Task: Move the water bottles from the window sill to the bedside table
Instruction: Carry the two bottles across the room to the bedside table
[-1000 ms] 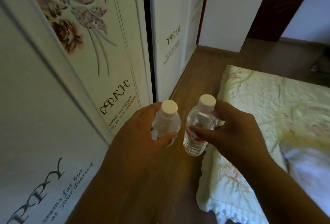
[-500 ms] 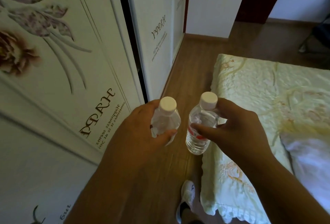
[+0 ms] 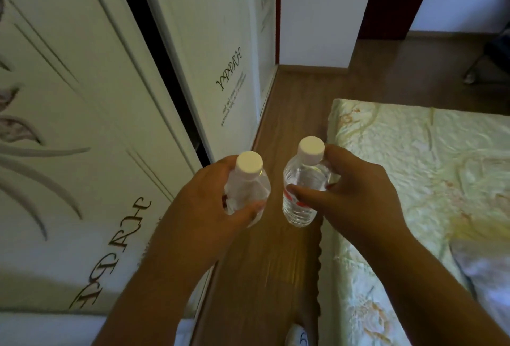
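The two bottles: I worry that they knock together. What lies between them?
Nothing solid. In the head view a gap parts the left bottle from the right bottle; through it only the wooden floor shows, far below.

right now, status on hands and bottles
Left hand grips one white-capped clear plastic bottle. Right hand grips the other. Wooden floor ahead open.

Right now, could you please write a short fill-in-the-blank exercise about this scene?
1. Each hand holds one water ____.
2. The cap of the bottle in the left hand is ____ in colour.
3. To the right of the right hand lies a ____ with a pale floral cover.

Missing words: bottle; white; bed
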{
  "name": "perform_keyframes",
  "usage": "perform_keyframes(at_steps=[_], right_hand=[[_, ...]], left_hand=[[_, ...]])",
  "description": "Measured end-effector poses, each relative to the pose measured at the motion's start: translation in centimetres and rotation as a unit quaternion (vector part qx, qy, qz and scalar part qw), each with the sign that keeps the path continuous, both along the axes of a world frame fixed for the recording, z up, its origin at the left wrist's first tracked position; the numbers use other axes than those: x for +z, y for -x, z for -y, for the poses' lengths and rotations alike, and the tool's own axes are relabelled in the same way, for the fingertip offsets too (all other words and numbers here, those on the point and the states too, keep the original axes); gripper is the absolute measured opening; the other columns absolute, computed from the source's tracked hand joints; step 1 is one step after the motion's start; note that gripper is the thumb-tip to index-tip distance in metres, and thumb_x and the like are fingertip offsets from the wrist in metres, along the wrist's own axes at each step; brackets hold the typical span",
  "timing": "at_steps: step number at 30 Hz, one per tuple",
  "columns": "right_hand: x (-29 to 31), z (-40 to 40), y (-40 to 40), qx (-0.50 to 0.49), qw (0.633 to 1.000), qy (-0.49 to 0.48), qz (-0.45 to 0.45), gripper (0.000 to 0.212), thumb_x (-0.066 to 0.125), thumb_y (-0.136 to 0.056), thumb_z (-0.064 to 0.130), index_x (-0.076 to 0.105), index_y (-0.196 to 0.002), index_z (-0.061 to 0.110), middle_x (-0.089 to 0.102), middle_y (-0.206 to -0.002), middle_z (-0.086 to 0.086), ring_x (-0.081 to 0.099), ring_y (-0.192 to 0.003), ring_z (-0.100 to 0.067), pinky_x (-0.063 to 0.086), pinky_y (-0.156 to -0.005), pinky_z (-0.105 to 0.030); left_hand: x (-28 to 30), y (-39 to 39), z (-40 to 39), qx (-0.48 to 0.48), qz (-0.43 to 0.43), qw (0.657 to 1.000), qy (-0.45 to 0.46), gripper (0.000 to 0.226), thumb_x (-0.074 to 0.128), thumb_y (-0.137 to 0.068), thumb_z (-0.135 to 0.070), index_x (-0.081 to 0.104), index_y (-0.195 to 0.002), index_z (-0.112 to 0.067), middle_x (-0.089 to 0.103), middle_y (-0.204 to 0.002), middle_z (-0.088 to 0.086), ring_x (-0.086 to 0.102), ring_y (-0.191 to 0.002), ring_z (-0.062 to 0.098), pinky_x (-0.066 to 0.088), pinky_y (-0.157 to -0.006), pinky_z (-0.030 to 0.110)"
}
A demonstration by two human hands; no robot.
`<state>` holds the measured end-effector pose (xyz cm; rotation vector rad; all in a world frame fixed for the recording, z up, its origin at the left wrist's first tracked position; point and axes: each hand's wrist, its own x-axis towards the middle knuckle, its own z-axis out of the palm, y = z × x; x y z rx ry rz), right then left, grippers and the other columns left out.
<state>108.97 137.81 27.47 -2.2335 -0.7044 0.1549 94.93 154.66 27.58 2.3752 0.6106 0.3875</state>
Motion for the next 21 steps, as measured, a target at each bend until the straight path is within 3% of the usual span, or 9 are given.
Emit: perform_keyframes(at_steps=[2, 7, 10, 13, 17, 21], right_hand=[[0.3, -0.7, -1.5, -0.01, 1.0, 0.004, 0.002, 0.069, 0.077, -0.071, 0.06, 0.053, -0.132, 0.038, 0.064, -0.13, 0.015, 0.064, -0.112, -0.012, 0.043, -0.089, -0.024], [0.6, -2.6, -4.5, -0.031, 0.999, 0.018, 0.003, 0.067, 0.077, -0.071, 0.059, 0.055, -0.131, 0.035, 0.066, -0.125, 0.013, 0.067, -0.105, -0.013, 0.049, -0.09, -0.028], [0.7, -4.7, -6.3, -0.042, 0.998, 0.044, -0.001, 0.066, 0.076, -0.074, 0.058, 0.055, -0.132, 0.035, 0.065, -0.127, 0.012, 0.066, -0.109, -0.014, 0.047, -0.093, -0.026], [1.3, -6.8, -8.0, -0.056, 0.996, 0.062, -0.014, 0.061, 0.075, -0.078, 0.054, 0.055, -0.132, 0.032, 0.064, -0.129, 0.011, 0.064, -0.111, -0.012, 0.042, -0.091, -0.016], [2.6, -9.4, -9.8, -0.101, 0.994, 0.033, 0.041, 0.069, 0.077, -0.07, 0.061, 0.057, -0.131, 0.035, 0.066, -0.127, 0.013, 0.065, -0.11, -0.013, 0.056, -0.093, -0.037], [2.7, -11.6, -11.6, -0.123, 0.991, 0.003, 0.06, 0.071, 0.077, -0.069, 0.06, 0.058, -0.131, 0.033, 0.067, -0.123, 0.014, 0.066, -0.107, -0.011, 0.059, -0.087, -0.039]], left_hand=[[-0.3, -1.7, -0.9, -0.006, -0.01, 1.0, 0.009, 0.072, 0.077, -0.074, -0.052, 0.047, -0.138, -0.034, 0.052, -0.122, -0.018, 0.055, -0.112, 0.005, 0.049, -0.093, 0.028], [-1.1, -6.2, -4.1, -0.02, -0.051, 0.995, 0.078, 0.065, 0.076, -0.083, -0.029, 0.044, -0.139, -0.021, 0.052, -0.127, -0.009, 0.05, -0.109, 0.004, 0.045, -0.1, 0.026], [-1.3, -9.0, -6.7, -0.044, -0.044, 0.997, 0.055, 0.072, 0.078, -0.079, -0.04, 0.046, -0.14, -0.024, 0.053, -0.128, -0.011, 0.055, -0.115, 0.008, 0.047, -0.1, 0.03], [-0.9, -11.9, -9.6, -0.07, -0.039, 0.995, 0.06, 0.073, 0.078, -0.079, -0.04, 0.045, -0.142, -0.023, 0.054, -0.136, -0.006, 0.054, -0.12, 0.012, 0.047, -0.103, 0.037], [0.4, -15.5, -13.3, -0.106, -0.005, 0.993, 0.044, 0.073, 0.078, -0.076, -0.047, 0.046, -0.139, -0.029, 0.052, -0.13, -0.013, 0.051, -0.117, 0.006, 0.046, -0.1, 0.031], [0.6, -18.4, -15.9, -0.131, 0.002, 0.991, 0.022, 0.076, 0.075, -0.073, -0.057, 0.042, -0.139, -0.036, 0.051, -0.135, -0.013, 0.052, -0.119, 0.008, 0.048, -0.099, 0.035]])
